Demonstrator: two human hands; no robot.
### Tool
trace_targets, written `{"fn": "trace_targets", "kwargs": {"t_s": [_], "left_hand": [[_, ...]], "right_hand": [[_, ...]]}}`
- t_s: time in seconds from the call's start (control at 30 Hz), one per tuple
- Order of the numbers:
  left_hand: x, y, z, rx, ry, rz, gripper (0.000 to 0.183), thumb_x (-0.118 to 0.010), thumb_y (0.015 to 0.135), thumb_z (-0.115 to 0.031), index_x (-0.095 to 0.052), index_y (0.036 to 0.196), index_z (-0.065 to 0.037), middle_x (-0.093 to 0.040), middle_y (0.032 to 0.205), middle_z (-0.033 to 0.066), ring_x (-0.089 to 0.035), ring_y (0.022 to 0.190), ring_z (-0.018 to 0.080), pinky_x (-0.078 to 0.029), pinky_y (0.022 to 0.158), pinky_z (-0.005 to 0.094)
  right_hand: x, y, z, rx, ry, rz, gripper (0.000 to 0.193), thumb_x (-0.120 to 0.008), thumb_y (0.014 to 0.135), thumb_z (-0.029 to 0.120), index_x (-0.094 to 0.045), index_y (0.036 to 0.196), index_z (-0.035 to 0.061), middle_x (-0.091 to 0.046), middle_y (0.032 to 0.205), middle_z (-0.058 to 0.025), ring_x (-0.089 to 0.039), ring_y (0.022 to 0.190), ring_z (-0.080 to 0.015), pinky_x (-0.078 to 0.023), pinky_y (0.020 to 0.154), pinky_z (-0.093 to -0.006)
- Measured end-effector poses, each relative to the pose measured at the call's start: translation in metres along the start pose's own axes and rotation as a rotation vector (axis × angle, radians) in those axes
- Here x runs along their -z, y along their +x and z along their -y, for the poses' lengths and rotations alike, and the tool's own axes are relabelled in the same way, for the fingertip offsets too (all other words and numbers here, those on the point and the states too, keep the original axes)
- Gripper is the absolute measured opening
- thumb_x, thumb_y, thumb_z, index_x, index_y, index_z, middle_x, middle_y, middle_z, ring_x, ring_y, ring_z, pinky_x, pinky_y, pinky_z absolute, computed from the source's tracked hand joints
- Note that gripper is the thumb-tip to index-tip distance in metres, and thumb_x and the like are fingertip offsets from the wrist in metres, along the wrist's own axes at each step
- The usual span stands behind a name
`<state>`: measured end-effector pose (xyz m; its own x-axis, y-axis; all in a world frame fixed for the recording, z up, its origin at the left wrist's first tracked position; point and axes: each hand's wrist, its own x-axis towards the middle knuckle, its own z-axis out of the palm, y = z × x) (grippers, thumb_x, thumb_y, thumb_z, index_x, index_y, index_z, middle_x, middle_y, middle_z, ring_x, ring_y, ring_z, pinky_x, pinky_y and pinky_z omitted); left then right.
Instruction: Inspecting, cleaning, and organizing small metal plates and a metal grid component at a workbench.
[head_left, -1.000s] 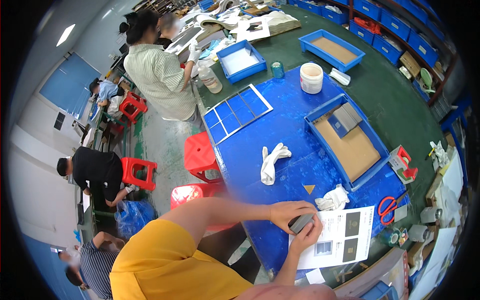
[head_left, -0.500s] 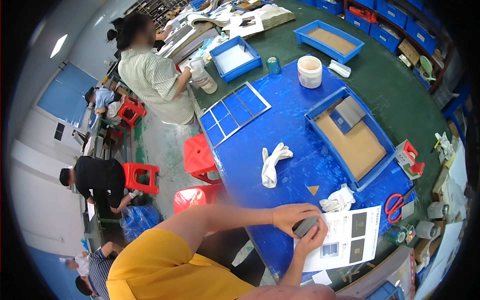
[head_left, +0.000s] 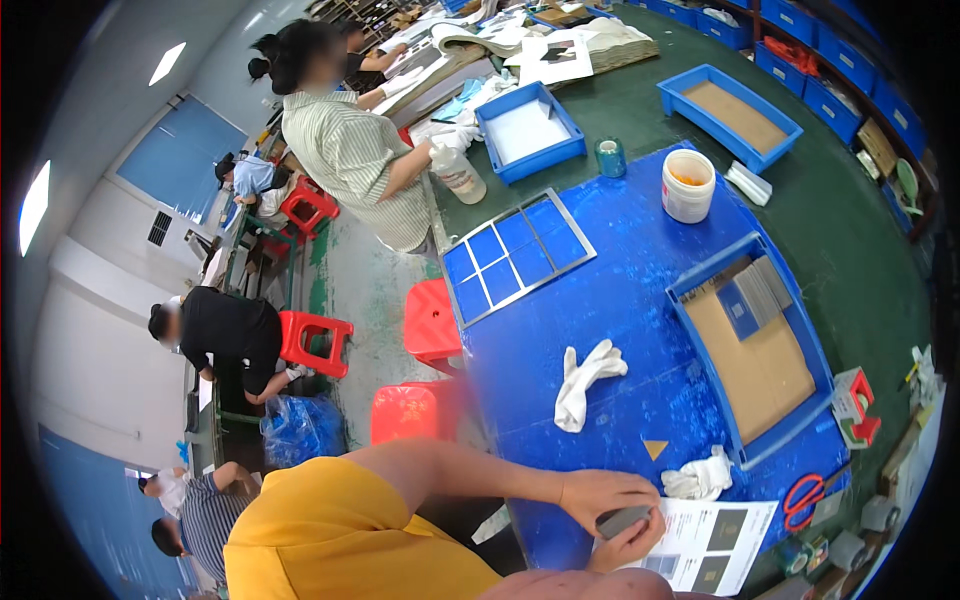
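Note:
Both hands meet over the near edge of the blue table top [head_left: 490,390]. My left hand [head_left: 600,497] curls over a small grey block [head_left: 622,520] from above. My right hand [head_left: 635,545] closes on the same block from the near side. What exactly the block is cannot be made out. Just beyond and beneath my hands lies a printed sheet [head_left: 690,545] with pictures on it. A crumpled white glove [head_left: 700,476] rests at its far edge. Another white glove [head_left: 585,385] lies flatter, farther off. Between them is a small tan triangle [head_left: 655,450].
A blue tray [head_left: 770,425] with a brown bottom holds grey blocks. Red scissors [head_left: 803,500] lie right of the sheet. A white tub [head_left: 688,185], a metal grid frame [head_left: 515,290] and a tape roll [head_left: 609,157] stand farther off. A person [head_left: 345,160] works at the left edge.
My view has shifted, so the table and its things sit lower and farther right or left than before. Both hands keep hold of the grey block. The person at left has moved a hand near the bottle.

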<state>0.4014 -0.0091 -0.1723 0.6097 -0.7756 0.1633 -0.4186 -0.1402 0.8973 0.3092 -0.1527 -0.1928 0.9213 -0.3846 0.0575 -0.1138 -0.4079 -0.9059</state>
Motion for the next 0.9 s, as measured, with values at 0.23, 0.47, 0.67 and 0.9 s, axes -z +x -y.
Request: {"fn": "trace_targets", "kwargs": {"t_s": [0.23, 0.47, 0.67, 0.9], "left_hand": [[-0.004, -0.004, 0.009, -0.016, 0.021, -0.046, 0.086, -0.076, 0.066, -0.032, -0.037, 0.136, -0.002, -0.042, 0.133, 0.0209, -0.044, 0.125, 0.0393, -0.038, 0.105, 0.0443], [-0.006, -0.006, 0.010, 0.052, -0.033, 0.053, 0.090, -0.075, 0.066, -0.035, -0.035, 0.139, -0.003, -0.039, 0.138, 0.0221, -0.038, 0.132, 0.0388, -0.035, 0.108, 0.0440], [-0.010, -0.008, 0.014, -0.010, -0.024, -0.065, 0.095, -0.082, 0.057, -0.031, -0.038, 0.136, -0.003, -0.043, 0.133, 0.0204, -0.044, 0.126, 0.0369, -0.038, 0.105, 0.0433], [0.001, 0.000, -0.004, -0.027, 0.018, -0.058, 0.092, -0.081, 0.056, -0.030, -0.040, 0.133, -0.002, -0.047, 0.130, 0.0196, -0.047, 0.122, 0.0377, -0.040, 0.104, 0.0433]], "right_hand": [[-0.002, 0.007, 0.016, -0.090, -0.077, 0.091, 0.035, -0.040, 0.099, 0.022, -0.054, 0.113, -0.0058, -0.058, 0.108, -0.0203, -0.055, 0.100, -0.0348, -0.042, 0.092, -0.0439], [0.006, 0.070, -0.095, 1.613, -0.156, -0.015, 0.033, -0.051, 0.097, 0.022, -0.059, 0.113, -0.0047, -0.061, 0.109, -0.0221, -0.060, 0.097, -0.0371, -0.047, 0.089, -0.0448], [-0.007, -0.001, 0.006, -0.104, -0.043, 0.031, 0.033, -0.039, 0.099, 0.015, -0.054, 0.120, -0.0051, -0.055, 0.119, -0.0194, -0.053, 0.111, -0.0302, -0.039, 0.099, -0.0409], [-0.006, 0.004, -0.014, 0.042, 0.052, -0.024, 0.034, -0.042, 0.099, 0.016, -0.053, 0.123, -0.0042, -0.056, 0.121, -0.0194, -0.053, 0.113, -0.0300, -0.039, 0.099, -0.0406]]}}
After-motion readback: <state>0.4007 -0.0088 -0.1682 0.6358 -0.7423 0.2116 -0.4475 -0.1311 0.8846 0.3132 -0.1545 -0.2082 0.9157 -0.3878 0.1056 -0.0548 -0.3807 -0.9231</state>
